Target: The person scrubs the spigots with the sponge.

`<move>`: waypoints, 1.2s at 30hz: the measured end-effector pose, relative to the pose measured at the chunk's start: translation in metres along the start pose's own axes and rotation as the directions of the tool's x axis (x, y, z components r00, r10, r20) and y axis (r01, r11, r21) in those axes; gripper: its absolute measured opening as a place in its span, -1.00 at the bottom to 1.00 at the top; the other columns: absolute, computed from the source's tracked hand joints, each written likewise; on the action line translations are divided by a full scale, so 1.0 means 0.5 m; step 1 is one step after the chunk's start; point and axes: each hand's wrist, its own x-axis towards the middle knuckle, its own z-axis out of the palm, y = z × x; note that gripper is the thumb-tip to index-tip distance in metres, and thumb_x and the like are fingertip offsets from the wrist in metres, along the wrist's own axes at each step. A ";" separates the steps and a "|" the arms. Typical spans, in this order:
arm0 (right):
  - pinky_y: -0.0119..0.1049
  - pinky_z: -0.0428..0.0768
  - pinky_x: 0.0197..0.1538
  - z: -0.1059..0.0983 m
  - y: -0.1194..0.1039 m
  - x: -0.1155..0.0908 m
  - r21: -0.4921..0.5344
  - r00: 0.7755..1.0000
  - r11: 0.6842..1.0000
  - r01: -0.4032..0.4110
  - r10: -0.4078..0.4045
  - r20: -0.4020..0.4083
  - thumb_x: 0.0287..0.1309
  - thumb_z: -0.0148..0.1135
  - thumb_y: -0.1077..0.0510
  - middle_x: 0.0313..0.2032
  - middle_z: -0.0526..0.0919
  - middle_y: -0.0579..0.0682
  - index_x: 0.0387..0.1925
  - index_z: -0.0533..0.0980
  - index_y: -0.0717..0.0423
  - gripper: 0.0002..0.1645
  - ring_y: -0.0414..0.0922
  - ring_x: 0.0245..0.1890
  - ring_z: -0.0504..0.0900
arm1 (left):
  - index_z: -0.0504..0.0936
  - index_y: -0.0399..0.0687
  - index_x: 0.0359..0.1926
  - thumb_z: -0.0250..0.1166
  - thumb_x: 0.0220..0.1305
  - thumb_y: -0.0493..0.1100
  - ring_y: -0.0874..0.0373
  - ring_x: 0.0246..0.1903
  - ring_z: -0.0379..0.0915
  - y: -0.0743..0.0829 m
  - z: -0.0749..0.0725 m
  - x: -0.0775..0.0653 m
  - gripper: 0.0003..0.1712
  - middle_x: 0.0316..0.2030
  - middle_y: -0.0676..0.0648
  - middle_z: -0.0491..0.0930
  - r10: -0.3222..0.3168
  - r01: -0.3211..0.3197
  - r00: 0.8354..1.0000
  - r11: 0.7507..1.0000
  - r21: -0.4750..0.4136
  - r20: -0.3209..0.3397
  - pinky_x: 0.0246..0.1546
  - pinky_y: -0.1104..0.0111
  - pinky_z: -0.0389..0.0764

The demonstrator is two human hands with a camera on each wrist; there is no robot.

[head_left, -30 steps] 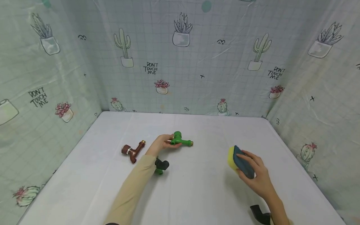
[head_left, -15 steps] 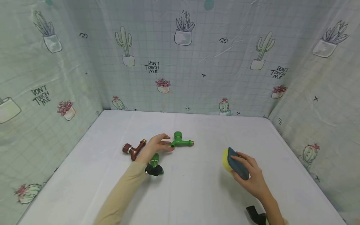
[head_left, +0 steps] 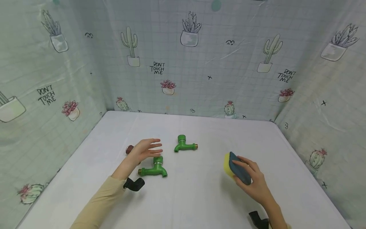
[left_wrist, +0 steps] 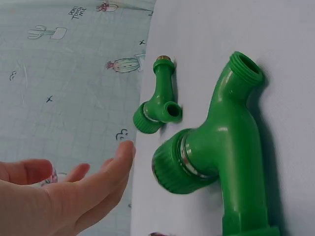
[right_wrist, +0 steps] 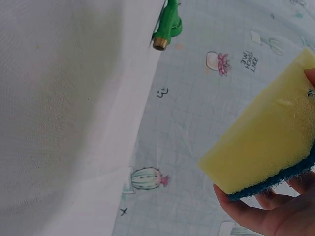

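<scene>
My right hand (head_left: 255, 184) grips a sponge (head_left: 239, 168) by its edges, above the table at the right; the sponge is yellow foam with a dark blue-green scouring side. My left hand (head_left: 145, 150) holds nothing, its fingers stretched out over the left part of the table. Just below those fingers lies a green tap (head_left: 154, 168) with a ribbed knob and brass end, large in the left wrist view. Farther back, a second green tap (head_left: 185, 144) lies to the right of the left hand. A brown tap (head_left: 129, 149) is mostly hidden behind the left hand.
The white table (head_left: 194, 197) is enclosed at the back and sides by a cactus-print cloth (head_left: 211, 63). Black camera mounts (head_left: 134, 184) stick out from both wrists, low over the table.
My left hand has let go of the far green tap and drawn back to the left, over the brown tap. The right hand has shifted slightly left with the sponge.
</scene>
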 end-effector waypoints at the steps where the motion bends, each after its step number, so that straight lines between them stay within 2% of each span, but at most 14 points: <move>1: -0.55 0.33 -0.03 0.001 -0.001 0.001 0.000 1.000 1.000 -0.001 0.001 0.002 -0.27 0.39 0.32 0.12 0.39 0.08 0.04 0.45 -0.05 -0.30 -0.35 0.14 0.21 | 0.04 -0.33 0.30 -0.21 0.40 -0.17 -0.28 0.20 0.14 0.000 -0.004 -0.008 -0.47 0.28 -0.39 0.06 0.027 -0.027 1.000 0.997 0.071 -0.007 0.19 0.04 0.28; 3: -0.49 0.37 -0.05 0.003 -0.002 0.001 -0.002 1.000 1.000 0.000 0.000 0.006 -0.27 0.40 0.32 0.12 0.39 0.07 0.04 0.45 -0.06 -0.30 -0.35 0.14 0.21 | 0.14 -0.35 0.26 -0.14 0.38 -0.17 -0.24 0.14 0.26 -0.006 -0.012 -0.023 -0.49 0.22 -0.40 0.18 0.105 -0.098 0.994 0.962 0.256 -0.015 0.10 0.10 0.41; 4: -0.45 0.39 -0.06 0.003 -0.002 0.000 -0.008 1.000 1.000 0.000 0.000 0.007 -0.27 0.40 0.32 0.12 0.39 0.07 0.04 0.45 -0.06 -0.30 -0.36 0.13 0.21 | 0.20 -0.35 0.22 -0.10 0.36 -0.18 -0.23 0.10 0.32 -0.010 -0.016 -0.030 -0.51 0.18 -0.40 0.25 0.152 -0.136 0.988 0.925 0.355 -0.016 0.04 0.12 0.47; 5: -0.43 0.41 -0.07 0.004 -0.003 0.000 -0.016 1.000 1.000 -0.001 0.001 0.007 -0.27 0.40 0.31 0.12 0.39 0.06 0.04 0.45 -0.07 -0.30 -0.36 0.13 0.21 | 0.27 -0.35 0.18 -0.04 0.33 -0.19 -0.21 0.06 0.36 -0.016 -0.019 -0.037 -0.54 0.14 -0.39 0.31 0.208 -0.178 0.978 0.868 0.463 -0.014 -0.02 0.15 0.51; 8: -0.36 0.45 -0.12 0.006 -0.002 -0.003 -0.032 1.000 0.999 0.002 -0.002 0.004 -0.29 0.41 0.31 0.11 0.40 0.04 0.03 0.45 -0.09 -0.29 -0.37 0.11 0.23 | 0.41 -0.36 0.06 0.12 0.21 -0.22 -0.19 -0.08 0.47 -0.035 -0.023 -0.056 -0.58 0.02 -0.35 0.45 0.378 -0.291 0.925 0.617 0.731 0.049 -0.17 0.18 0.58; 10: -0.35 0.46 -0.13 0.008 -0.002 -0.005 -0.036 1.000 0.999 0.009 -0.009 0.003 -0.29 0.42 0.31 0.10 0.40 0.04 0.03 0.45 -0.09 -0.29 -0.35 0.10 0.24 | 0.45 -0.35 0.02 0.22 0.12 -0.24 -0.20 -0.09 0.46 -0.048 -0.023 -0.066 -0.57 -0.02 -0.32 0.48 0.458 -0.338 0.882 0.451 0.826 0.112 -0.15 0.13 0.55; 12: -0.36 0.46 -0.12 0.009 -0.003 -0.006 -0.028 1.000 0.999 0.017 -0.017 0.005 -0.29 0.42 0.31 0.10 0.41 0.05 0.03 0.45 -0.09 -0.29 -0.32 0.10 0.25 | 0.45 -0.33 0.02 0.28 0.06 -0.22 -0.21 -0.05 0.42 -0.060 -0.020 -0.072 -0.51 -0.01 -0.30 0.48 0.493 -0.365 0.851 0.308 0.879 0.180 -0.09 0.07 0.51; 14: -0.37 0.45 -0.11 0.011 -0.004 -0.008 -0.022 1.000 1.000 0.019 -0.019 0.012 -0.28 0.42 0.31 0.10 0.41 0.06 0.03 0.45 -0.09 -0.30 -0.30 0.10 0.26 | 0.43 -0.30 0.06 0.32 0.02 -0.17 -0.24 0.01 0.36 -0.071 -0.017 -0.077 -0.44 0.02 -0.31 0.44 0.490 -0.372 0.837 0.185 0.909 0.243 -0.05 0.00 0.46; 18: -0.26 0.49 -0.11 0.017 -0.007 -0.009 -0.018 0.999 1.000 0.019 -0.018 0.038 -0.25 0.41 0.28 0.11 0.39 0.05 0.04 0.44 -0.11 -0.30 -0.25 0.11 0.26 | 0.37 -0.21 0.14 0.36 -0.04 0.01 -0.32 0.09 0.24 -0.092 -0.013 -0.075 -0.27 0.10 -0.33 0.35 0.450 -0.338 0.828 -0.075 0.938 0.334 -0.04 -0.16 0.37; 20: -0.19 0.52 -0.13 0.021 -0.010 -0.009 -0.016 0.999 1.000 0.020 -0.019 0.050 -0.24 0.41 0.27 0.12 0.38 0.04 0.05 0.43 -0.12 -0.30 -0.23 0.12 0.26 | 0.34 -0.17 0.17 0.36 -0.08 0.10 -0.35 0.10 0.20 -0.101 -0.014 -0.070 -0.19 0.12 -0.33 0.33 0.436 -0.309 0.824 -0.190 0.932 0.362 -0.05 -0.23 0.33; 21: -0.16 0.52 -0.13 0.022 -0.012 -0.009 -0.012 0.998 1.000 0.021 -0.020 0.053 -0.24 0.41 0.27 0.13 0.38 0.03 0.05 0.43 -0.12 -0.30 -0.22 0.12 0.27 | 0.32 -0.16 0.18 0.36 -0.10 0.14 -0.37 0.11 0.19 -0.105 -0.014 -0.067 -0.15 0.13 -0.33 0.32 0.430 -0.295 0.824 -0.231 0.927 0.369 -0.06 -0.26 0.31; 26: -0.13 0.53 -0.16 0.029 -0.023 -0.007 0.002 0.999 1.000 0.022 -0.022 0.050 -0.26 0.42 0.26 0.12 0.38 0.01 0.04 0.44 -0.14 -0.29 -0.17 0.10 0.30 | 0.32 -0.15 0.17 0.36 -0.18 0.21 -0.33 0.09 0.22 -0.119 -0.016 -0.057 -0.09 0.09 -0.29 0.36 0.419 -0.252 0.817 -0.359 0.899 0.396 -0.05 -0.27 0.30; 31: -0.18 0.51 -0.18 0.034 -0.028 -0.006 0.020 0.997 1.000 0.016 -0.017 0.072 -0.23 0.40 0.24 0.12 0.38 0.01 0.05 0.43 -0.18 -0.30 -0.18 0.09 0.29 | 0.37 -0.17 0.13 0.40 -0.21 0.17 -0.19 -0.03 0.32 -0.127 -0.017 -0.050 -0.13 -0.05 -0.21 0.43 0.438 -0.250 0.786 -0.419 0.873 0.436 -0.06 -0.18 0.35; 36: -0.22 0.49 -0.16 0.037 -0.025 -0.008 0.020 0.995 0.999 0.037 -0.039 0.095 -0.22 0.39 0.24 0.13 0.38 0.04 0.05 0.42 -0.17 -0.31 -0.20 0.09 0.28 | 0.39 -0.18 0.10 0.41 -0.21 0.15 -0.12 -0.10 0.33 -0.133 -0.017 -0.043 -0.15 -0.11 -0.19 0.44 0.468 -0.253 0.752 -0.445 0.859 0.464 -0.06 -0.16 0.37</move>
